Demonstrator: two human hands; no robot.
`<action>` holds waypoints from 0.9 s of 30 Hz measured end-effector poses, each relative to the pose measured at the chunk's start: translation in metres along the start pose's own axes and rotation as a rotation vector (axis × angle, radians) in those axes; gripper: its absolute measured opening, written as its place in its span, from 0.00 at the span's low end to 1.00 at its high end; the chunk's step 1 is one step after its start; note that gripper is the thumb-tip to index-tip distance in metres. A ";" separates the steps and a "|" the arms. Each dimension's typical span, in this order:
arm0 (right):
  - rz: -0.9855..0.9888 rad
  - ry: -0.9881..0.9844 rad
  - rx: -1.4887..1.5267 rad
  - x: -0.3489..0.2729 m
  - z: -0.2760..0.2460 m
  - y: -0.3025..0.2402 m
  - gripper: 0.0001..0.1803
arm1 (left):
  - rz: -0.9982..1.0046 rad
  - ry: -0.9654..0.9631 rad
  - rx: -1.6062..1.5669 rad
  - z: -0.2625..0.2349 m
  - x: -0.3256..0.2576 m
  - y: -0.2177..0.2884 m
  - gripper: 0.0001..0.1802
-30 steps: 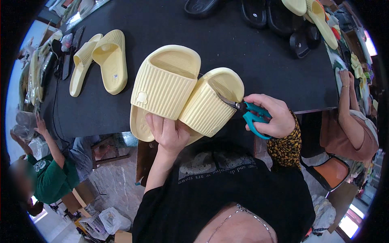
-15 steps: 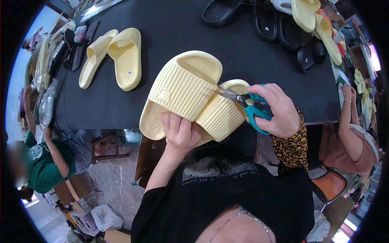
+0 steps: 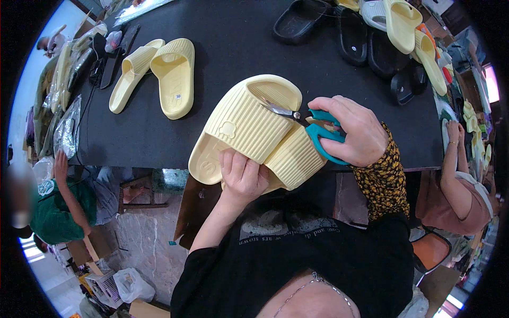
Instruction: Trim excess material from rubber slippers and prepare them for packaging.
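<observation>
My left hand (image 3: 241,177) is closed on a pair of pale yellow slide slippers, its fingers tucked under the strap of the nearer-left one. That front slipper (image 3: 249,127) has a ribbed strap with a raised emblem; the other slipper (image 3: 298,159) lies partly behind it. In my right hand (image 3: 360,135) is a pair of scissors (image 3: 294,114) with teal handles, fingers through the loops. Its blades point left and lie at the far edge of the front slipper's strap. Whether they touch the strap, I cannot tell. Both slippers are held up at the near edge of the black table.
Another pale yellow pair (image 3: 177,85) lies on the black table (image 3: 228,47) at the left. Several black slippers (image 3: 352,45) and more yellow ones (image 3: 403,26) sit at the far right. Clear plastic bags (image 3: 68,127) line the left edge. People work on both sides.
The scissors have moved left, from the strap's right side to its far edge. The view has shifted slightly. The person at the left has lowered a raised arm.
</observation>
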State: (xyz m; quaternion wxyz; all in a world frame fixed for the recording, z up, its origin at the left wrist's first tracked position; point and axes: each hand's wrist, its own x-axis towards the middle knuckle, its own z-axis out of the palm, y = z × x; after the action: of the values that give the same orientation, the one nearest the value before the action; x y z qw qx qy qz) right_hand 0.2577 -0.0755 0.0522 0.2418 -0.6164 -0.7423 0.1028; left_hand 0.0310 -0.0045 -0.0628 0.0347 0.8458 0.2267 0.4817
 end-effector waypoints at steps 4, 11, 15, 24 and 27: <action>-0.035 0.014 0.012 0.007 0.001 -0.002 0.27 | 0.006 -0.004 0.009 -0.001 0.000 -0.001 0.18; -0.023 0.058 0.041 0.004 0.004 -0.002 0.26 | 0.011 0.004 -0.020 0.000 -0.001 -0.001 0.18; 0.058 0.127 0.088 -0.002 -0.002 0.000 0.25 | -0.002 -0.003 -0.022 -0.002 -0.001 0.000 0.17; 0.070 0.147 -0.121 -0.019 -0.017 0.019 0.27 | -0.009 -0.004 -0.018 -0.001 -0.003 0.001 0.16; 0.090 0.107 -0.143 -0.018 -0.021 0.020 0.27 | 0.007 -0.013 -0.002 -0.001 -0.007 0.000 0.15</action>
State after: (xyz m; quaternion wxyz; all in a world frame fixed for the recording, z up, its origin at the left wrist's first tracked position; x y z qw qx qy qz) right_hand 0.2873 -0.0917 0.0570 0.2316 -0.6695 -0.7052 0.0276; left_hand 0.0269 -0.0074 -0.0678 0.0351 0.8496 0.2231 0.4767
